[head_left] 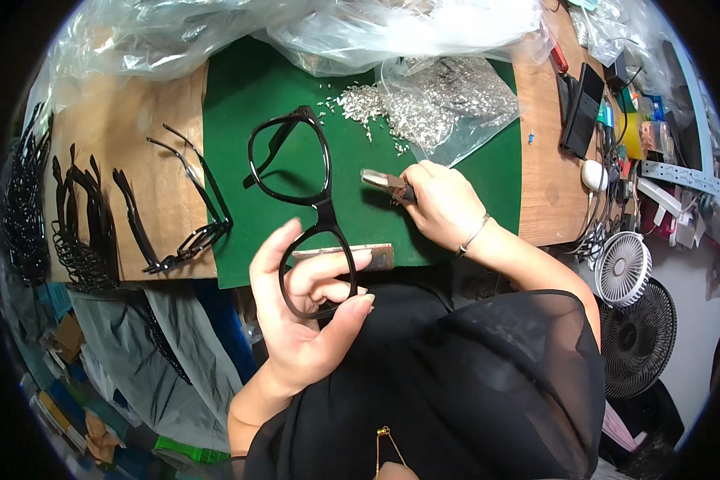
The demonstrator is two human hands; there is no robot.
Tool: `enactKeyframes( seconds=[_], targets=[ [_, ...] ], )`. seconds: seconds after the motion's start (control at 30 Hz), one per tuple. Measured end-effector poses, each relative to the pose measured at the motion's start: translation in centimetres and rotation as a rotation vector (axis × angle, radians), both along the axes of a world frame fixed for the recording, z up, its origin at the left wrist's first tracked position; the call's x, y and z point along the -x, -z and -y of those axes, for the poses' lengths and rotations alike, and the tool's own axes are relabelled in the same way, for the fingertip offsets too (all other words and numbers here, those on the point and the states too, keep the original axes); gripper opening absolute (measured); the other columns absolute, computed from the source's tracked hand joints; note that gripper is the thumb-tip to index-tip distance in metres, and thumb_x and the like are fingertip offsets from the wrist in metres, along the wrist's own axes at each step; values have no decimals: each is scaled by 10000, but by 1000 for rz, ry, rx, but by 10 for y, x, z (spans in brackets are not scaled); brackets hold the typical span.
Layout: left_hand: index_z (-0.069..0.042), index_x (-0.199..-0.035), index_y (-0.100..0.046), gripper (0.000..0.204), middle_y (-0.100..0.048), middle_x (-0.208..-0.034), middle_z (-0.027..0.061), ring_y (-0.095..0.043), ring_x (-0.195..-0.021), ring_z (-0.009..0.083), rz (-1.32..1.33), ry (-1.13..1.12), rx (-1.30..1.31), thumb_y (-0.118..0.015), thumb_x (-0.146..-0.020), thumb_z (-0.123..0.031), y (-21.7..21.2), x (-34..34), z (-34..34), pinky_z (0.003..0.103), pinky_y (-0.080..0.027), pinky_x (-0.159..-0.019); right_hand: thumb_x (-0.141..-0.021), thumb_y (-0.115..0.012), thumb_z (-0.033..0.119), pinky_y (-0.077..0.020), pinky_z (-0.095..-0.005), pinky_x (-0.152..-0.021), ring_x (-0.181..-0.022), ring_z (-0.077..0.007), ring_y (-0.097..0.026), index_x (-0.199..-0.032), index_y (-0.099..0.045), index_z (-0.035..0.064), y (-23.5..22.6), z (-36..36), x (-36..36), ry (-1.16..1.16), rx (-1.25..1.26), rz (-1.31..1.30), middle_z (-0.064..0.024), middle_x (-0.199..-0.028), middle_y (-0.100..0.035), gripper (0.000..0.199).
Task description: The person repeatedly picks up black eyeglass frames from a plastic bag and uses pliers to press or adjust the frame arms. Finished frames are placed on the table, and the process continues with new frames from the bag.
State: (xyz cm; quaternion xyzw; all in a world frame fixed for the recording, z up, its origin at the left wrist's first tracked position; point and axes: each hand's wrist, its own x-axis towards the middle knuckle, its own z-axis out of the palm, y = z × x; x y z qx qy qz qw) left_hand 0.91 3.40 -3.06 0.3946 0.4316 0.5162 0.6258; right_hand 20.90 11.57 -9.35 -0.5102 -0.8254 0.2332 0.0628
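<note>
Holding one black frame point(300, 192), left hand point(304, 320); right hand point(440, 204), one pliers point(384, 182)

Glossy black plastic eyeglass frame point(304, 208) gleams in the left hand point(304, 320) above a matt green felt-like mat point(472, 192); the right hand point(444, 204) grips bare-metal pliers point(386, 182) with dark handles. Small shiny metal parts point(368, 104) lie scattered from a clear, crinkled plastic bag point(456, 96). The bench point(156, 184) shows worn, dull brown wood; shiny black plastic temple arms point(88, 232) rest on it. A thin metal bangle point(474, 234) circles the right wrist, beside sheer black cloth sleeve point(528, 360)
</note>
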Motion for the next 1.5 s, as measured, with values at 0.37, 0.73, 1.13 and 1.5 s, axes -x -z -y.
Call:
enactKeyframes(
  seconds=[0.37,0.73,1.13,1.5],
  targets=[
    [-2,-1330,-57,880,-483,-1155,180,-567,-846,156,-274,65,-214,-633,-675,116,11,-29,-10,243,-475,-771,-786,-611,77,-414,-224,-577,-638,-68,-477,-815,-539,13,-81,35,9,221,481,-798,-35,-687,-524,100],
    [-53,-1334,-41,881,-463,-1185,184,-541,-861,143,-470,-90,-328,-610,-687,132,15,-47,-4,251,-477,-788,-815,-597,73,-399,-199,-619,-686,-56,-466,-874,-491,-2,-72,50,16,433,644,-1106,-13,-754,-517,142],
    [-46,-1336,-31,835,-490,-1171,174,-525,-1030,200,-231,71,-167,-604,-739,69,4,-26,-11,321,-432,-900,-836,-575,116,-408,-223,-727,-793,-70,-467,-892,-497,8,-79,38,21,310,922,-1078,-9,-833,-521,145],
    [-16,-1336,-6,873,-483,-1180,204,-584,-900,179,-153,115,-171,-606,-716,114,-2,-5,-9,271,-479,-782,-811,-588,227,-463,-320,-662,-746,-262,-598,-926,-519,-5,-94,21,-9,-9,724,-410,-164,-813,-584,268]
  ],
)
